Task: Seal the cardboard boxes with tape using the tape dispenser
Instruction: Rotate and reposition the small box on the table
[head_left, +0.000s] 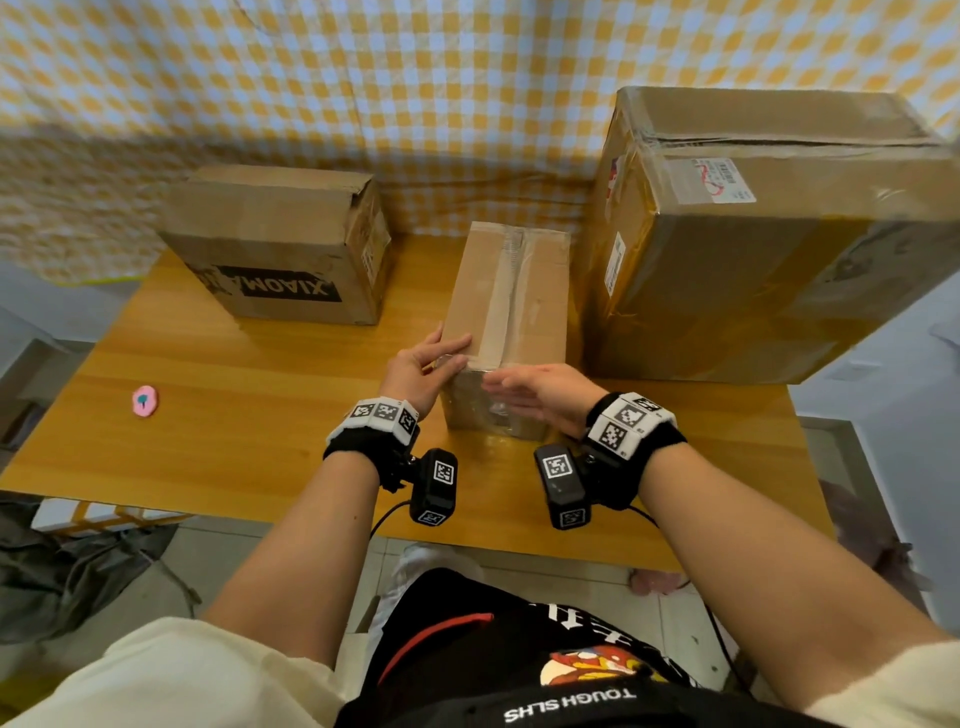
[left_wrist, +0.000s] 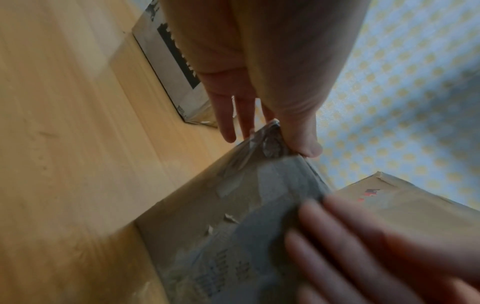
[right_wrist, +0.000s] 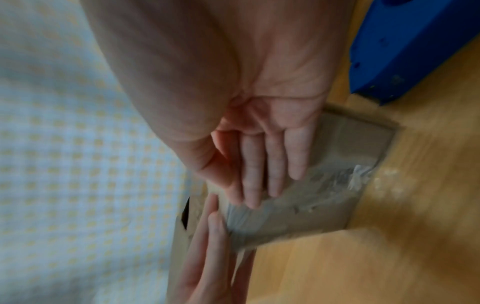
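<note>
Left hand (head_left: 415, 371) and right hand (head_left: 545, 392), fingers straight, pressing the taped near end of the middle box (head_left: 511, 306) on the table (head_left: 234, 415).

Three brown boxes on table: middle box (head_left: 506, 306) narrow, upright, clear tape strip along top seam and over near end. Left box (head_left: 280, 244) printed XIAOMI, flaps closed. Right box (head_left: 769, 228) largest, taped, labelled. Blue dispenser (right_wrist: 405, 47) lies nearby.

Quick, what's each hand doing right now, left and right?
Left hand: open, straight fingers on the top corner of the small box.
Right hand: open, flat against that box's near end, holding nothing.
</note>
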